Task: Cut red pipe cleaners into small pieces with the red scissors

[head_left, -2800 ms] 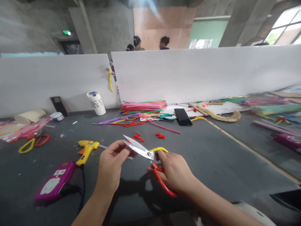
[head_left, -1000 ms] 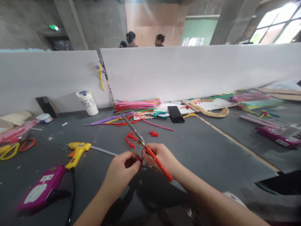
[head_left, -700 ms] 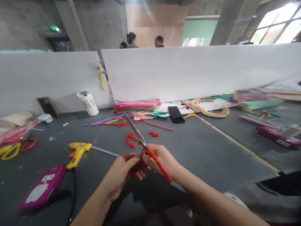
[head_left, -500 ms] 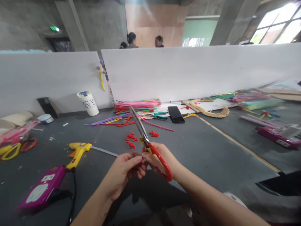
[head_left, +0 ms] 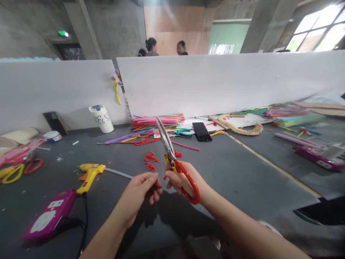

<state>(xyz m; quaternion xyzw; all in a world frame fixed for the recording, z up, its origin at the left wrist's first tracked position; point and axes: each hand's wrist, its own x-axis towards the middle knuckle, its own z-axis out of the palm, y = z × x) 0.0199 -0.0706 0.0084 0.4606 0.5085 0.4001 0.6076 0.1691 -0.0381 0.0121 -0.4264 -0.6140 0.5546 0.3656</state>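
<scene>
Centrally, right hand [head_left: 196,177] clasping scissors [head_left: 167,144], red piece [head_left: 179,154] partly hidden behind; left hand [head_left: 141,189] curled, contents unclear; glue gun [head_left: 92,175], phone [head_left: 201,131] beyond

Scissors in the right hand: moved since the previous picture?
Yes. Judged against the phone, which sits at the same spot in view, the scissors in the right hand have shifted right, their tips now closer to it.

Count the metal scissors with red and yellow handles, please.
2: one pair in the right hand, another pair lying at far left; more may be hidden.
</scene>
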